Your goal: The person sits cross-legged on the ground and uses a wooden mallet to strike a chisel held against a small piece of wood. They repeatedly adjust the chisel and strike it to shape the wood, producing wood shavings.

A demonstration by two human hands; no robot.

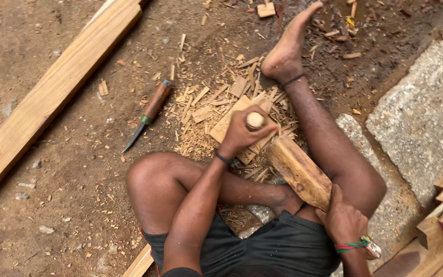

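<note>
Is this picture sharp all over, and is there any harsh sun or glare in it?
Head view: soft, even daylight, no glare and only faint shadows; the left hand gripping the chisel handle, the wood chips and the spare chisel look sharp; the wooden mallet in the right hand is slightly soft.

From my seat the feed is evenly lit by soft daylight — no glare, only faint, diffuse shadows under the legs and beside the long plank (52,97). The centre is reasonably sharp, though the left hand (242,131) and the wooden mallet (299,172) look slightly smeared. Detail softens toward the corners — I see mild wide-angle stretching there.
</note>
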